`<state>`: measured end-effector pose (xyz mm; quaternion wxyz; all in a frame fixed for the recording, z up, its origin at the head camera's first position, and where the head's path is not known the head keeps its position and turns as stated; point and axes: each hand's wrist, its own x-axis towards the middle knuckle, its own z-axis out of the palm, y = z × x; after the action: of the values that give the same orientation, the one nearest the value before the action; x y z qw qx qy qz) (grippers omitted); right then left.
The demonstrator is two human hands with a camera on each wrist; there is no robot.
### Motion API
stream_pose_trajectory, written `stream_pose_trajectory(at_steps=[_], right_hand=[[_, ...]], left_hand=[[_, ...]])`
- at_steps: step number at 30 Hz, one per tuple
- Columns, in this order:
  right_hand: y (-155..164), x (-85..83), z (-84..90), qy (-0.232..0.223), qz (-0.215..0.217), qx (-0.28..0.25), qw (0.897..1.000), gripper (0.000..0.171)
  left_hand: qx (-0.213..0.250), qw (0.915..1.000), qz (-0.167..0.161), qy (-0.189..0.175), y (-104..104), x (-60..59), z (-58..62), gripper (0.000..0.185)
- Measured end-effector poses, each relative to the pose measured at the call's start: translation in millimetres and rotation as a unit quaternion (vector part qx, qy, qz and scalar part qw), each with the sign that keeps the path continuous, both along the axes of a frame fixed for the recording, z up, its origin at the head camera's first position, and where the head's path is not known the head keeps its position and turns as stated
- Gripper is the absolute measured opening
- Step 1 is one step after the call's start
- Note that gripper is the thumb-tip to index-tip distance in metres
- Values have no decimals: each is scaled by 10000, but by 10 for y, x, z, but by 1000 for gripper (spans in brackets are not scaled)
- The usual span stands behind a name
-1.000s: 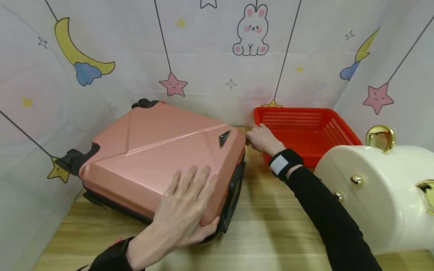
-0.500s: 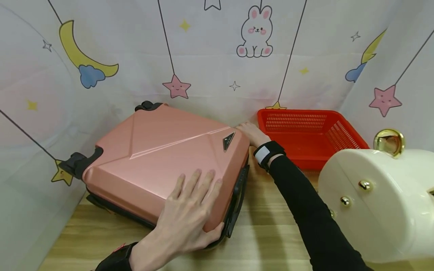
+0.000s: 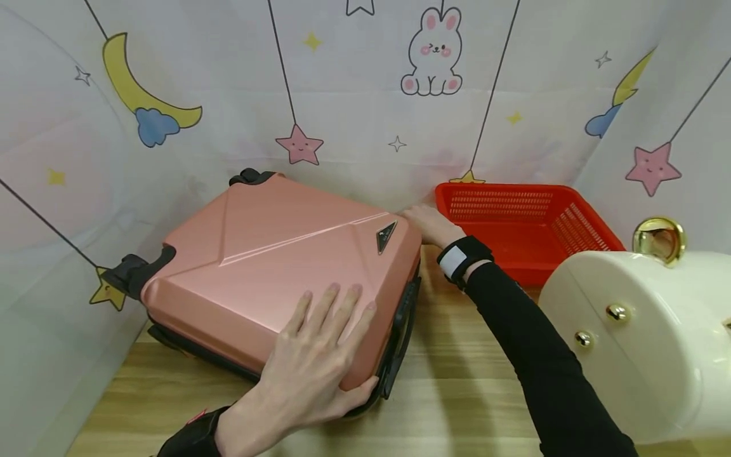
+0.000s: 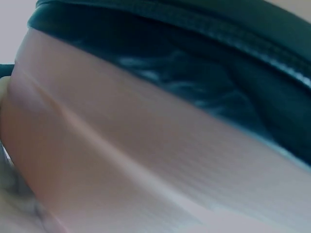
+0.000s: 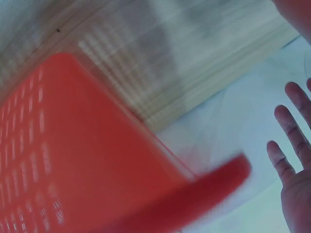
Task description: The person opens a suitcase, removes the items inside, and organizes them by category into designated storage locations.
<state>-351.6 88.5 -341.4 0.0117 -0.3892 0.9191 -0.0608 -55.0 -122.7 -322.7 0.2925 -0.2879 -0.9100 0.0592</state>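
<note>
Pink suitcase lies flat on the wood table, left-centre of the head view, wheels toward frame left, handle edge facing right.

Left hand lies palm-down on the near right corner of the shell, fingers straight and spread, thumb hooked over the lower edge. It presses, with no wrap-around grip; my read is it's steadying the case so it doesn't slide. Left wrist view only shows blurred pink shell and the dark zipper band.

Right hand is at the case's far right corner, in the gap between it and the red basket, upper right of centre. In the right wrist view the fingers look extended, not curled; whether they touch the corner I can't tell.

So the case sits under the left palm, and left of the right hand.

White round box with gold knobs sits lower right, apart from both hands.
</note>
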Motion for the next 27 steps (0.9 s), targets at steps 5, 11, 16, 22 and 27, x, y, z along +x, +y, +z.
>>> stream_pose_trajectory(at_steps=[5, 11, 16, 22, 27], right_hand=[[143, 91, 94, 331, -62, -607, 9976, 32], [216, 246, 136, 737, 19, -1886, 9793, 30], [266, 430, 153, 883, 25, -2678, 9594, 27], [328, 635, 140, 906, -39, -3266, 9408, 27], [342, 787, 131, 963, -84, -3624, 9270, 27]], left_hand=[[119, 9976, -592, 339, -92, -40, -51, 88], [60, 9909, -1274, 439, -247, -74, -71, 90], [-54, 9870, -1569, 356, -399, -103, -32, 98], [931, 9879, -1229, -168, -712, -190, 104, 92], [2379, 9685, -602, -416, -1115, -328, 233, 76]])
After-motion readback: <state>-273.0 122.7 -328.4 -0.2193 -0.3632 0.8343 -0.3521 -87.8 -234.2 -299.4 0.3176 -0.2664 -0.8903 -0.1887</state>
